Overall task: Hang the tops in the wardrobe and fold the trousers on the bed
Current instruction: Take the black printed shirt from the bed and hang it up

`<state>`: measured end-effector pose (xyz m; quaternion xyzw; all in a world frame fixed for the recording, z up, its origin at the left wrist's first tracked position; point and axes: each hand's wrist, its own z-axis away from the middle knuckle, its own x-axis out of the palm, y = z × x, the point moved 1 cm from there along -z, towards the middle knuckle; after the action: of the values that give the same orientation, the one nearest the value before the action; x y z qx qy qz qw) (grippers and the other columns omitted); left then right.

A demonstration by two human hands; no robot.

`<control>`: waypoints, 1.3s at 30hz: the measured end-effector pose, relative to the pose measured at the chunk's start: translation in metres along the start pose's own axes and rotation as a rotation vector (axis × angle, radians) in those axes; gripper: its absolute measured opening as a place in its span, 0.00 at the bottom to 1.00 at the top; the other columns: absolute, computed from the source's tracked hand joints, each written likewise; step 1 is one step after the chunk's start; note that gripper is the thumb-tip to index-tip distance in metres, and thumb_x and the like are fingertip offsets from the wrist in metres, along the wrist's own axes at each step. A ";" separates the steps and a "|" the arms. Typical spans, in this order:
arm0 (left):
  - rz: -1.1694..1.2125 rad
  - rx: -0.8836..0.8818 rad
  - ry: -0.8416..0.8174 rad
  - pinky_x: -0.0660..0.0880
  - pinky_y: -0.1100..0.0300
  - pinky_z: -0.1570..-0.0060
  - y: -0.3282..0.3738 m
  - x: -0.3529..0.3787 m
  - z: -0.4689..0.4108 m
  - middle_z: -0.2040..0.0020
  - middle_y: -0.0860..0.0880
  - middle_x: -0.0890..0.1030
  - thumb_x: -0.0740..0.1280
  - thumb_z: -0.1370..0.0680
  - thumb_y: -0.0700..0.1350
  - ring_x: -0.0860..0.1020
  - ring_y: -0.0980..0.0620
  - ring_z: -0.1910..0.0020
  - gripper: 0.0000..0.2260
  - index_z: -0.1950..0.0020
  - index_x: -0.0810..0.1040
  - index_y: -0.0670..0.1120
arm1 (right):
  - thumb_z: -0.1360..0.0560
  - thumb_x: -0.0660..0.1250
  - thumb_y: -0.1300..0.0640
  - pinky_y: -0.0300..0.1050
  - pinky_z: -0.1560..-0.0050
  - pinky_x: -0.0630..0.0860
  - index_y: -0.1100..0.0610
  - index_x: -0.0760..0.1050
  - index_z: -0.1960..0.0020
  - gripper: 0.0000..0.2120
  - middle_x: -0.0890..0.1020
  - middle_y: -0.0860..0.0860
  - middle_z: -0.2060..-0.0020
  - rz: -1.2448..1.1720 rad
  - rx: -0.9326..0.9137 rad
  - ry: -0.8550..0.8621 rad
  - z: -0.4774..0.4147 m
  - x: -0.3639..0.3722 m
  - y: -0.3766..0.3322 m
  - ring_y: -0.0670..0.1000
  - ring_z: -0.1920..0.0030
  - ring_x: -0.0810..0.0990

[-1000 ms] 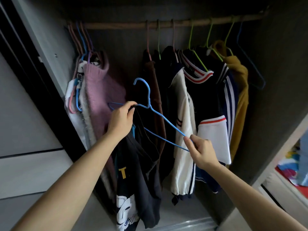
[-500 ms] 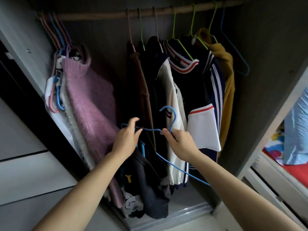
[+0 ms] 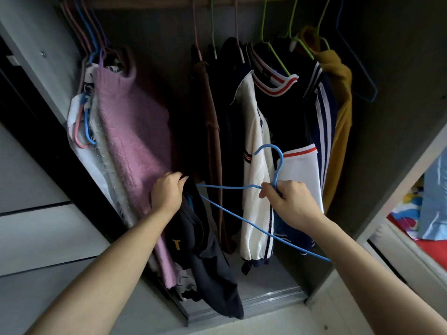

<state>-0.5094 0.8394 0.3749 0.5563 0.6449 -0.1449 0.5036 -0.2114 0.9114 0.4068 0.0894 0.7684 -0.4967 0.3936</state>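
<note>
Head view, where you are: you're standing at the open wardrobe (image 3: 266, 298), mid-way through getting a top onto a hanger. My read is it's the threading step, not the hanging one yet.

Left hand (image 3: 167, 192): grip is closed on the dark top (image 3: 212, 257) up near its neck. Fingers are curled into the fabric, probably so the opening stays put while the wire goes in.

Right hand (image 3: 290, 201): grip is pinched round the blue wire hanger (image 3: 232, 188) just under its hook. That makes sense, since holding it there lets you steer the whole frame.

Hanger: it's tilted, with the far shoulder poking into the dark top beside your left hand. The near corner sticks out past your right forearm, and the hook points up, well below the rail (image 3: 150, 3).

Dark top: it droops from your left hand in front of the pink sweater (image 3: 130, 131), bottom hem down near the wardrobe's floor track. It's not on the rail.

Gap on the rail: looks like there's room between the pink sweater and the brown garment (image 3: 212, 122), so I'd guess that's your slot.

Trousers: can't see any from here, only a strip of the bed (image 3: 411, 228) off to the right.

Watch out: the loose hanger corner could snag the white-sleeved jacket (image 3: 256, 165).
</note>
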 end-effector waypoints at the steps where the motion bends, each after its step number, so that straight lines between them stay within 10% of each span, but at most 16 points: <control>1: 0.009 -0.005 0.001 0.74 0.47 0.62 0.002 0.000 0.000 0.57 0.40 0.81 0.65 0.19 0.47 0.79 0.35 0.59 0.11 0.54 0.81 0.41 | 0.17 0.60 0.49 0.45 0.69 0.69 0.51 0.83 0.55 0.15 0.72 0.52 0.76 0.005 0.004 -0.004 -0.001 -0.001 -0.001 0.50 0.75 0.70; 9: -0.063 -0.092 0.008 0.73 0.45 0.61 -0.007 0.000 -0.004 0.55 0.37 0.80 0.65 0.19 0.46 0.78 0.32 0.57 0.10 0.53 0.81 0.40 | 0.17 0.60 0.50 0.51 0.67 0.74 0.52 0.83 0.55 0.16 0.79 0.57 0.73 0.028 -0.078 0.024 0.003 -0.018 -0.008 0.56 0.72 0.76; 16: 0.181 0.230 -0.052 0.76 0.52 0.61 0.036 -0.005 0.008 0.58 0.43 0.80 0.71 0.23 0.41 0.79 0.44 0.62 0.08 0.46 0.85 0.39 | 0.17 0.60 0.50 0.41 0.68 0.67 0.51 0.85 0.55 0.17 0.70 0.47 0.80 -0.030 -0.110 -0.073 -0.010 0.017 -0.008 0.47 0.76 0.69; 21: 0.398 0.300 0.024 0.67 0.76 0.64 0.067 -0.028 0.009 0.60 0.49 0.78 0.71 0.23 0.39 0.75 0.61 0.67 0.07 0.46 0.84 0.40 | 0.16 0.57 0.47 0.49 0.57 0.76 0.56 0.84 0.51 0.19 0.76 0.47 0.71 0.021 -0.060 -0.243 -0.015 0.050 -0.006 0.51 0.64 0.79; 27: 0.116 0.396 0.022 0.69 0.53 0.48 0.059 -0.046 -0.003 0.49 0.50 0.80 0.67 0.20 0.49 0.75 0.49 0.48 0.11 0.42 0.84 0.47 | 0.17 0.62 0.46 0.30 0.74 0.61 0.53 0.83 0.61 0.20 0.65 0.42 0.84 -0.408 -0.139 0.112 -0.026 0.018 -0.033 0.42 0.80 0.66; 34: 0.122 0.328 0.031 0.65 0.53 0.66 0.057 -0.062 -0.024 0.74 0.51 0.71 0.56 0.17 0.56 0.72 0.46 0.71 0.19 0.57 0.75 0.44 | 0.20 0.62 0.39 0.59 0.64 0.74 0.58 0.79 0.50 0.22 0.70 0.54 0.71 -0.389 -0.234 0.069 -0.033 0.001 -0.031 0.51 0.69 0.70; 39: 0.196 0.249 0.052 0.61 0.54 0.70 0.064 -0.071 -0.030 0.74 0.49 0.70 0.57 0.17 0.56 0.72 0.47 0.73 0.20 0.62 0.69 0.44 | 0.16 0.53 0.41 0.51 0.68 0.71 0.41 0.69 0.59 0.15 0.74 0.46 0.72 -0.098 -0.267 0.180 -0.029 -0.011 0.000 0.49 0.70 0.73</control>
<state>-0.4782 0.8430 0.4699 0.6784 0.5773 -0.1594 0.4255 -0.2190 0.9385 0.4196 0.0427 0.8632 -0.3986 0.3070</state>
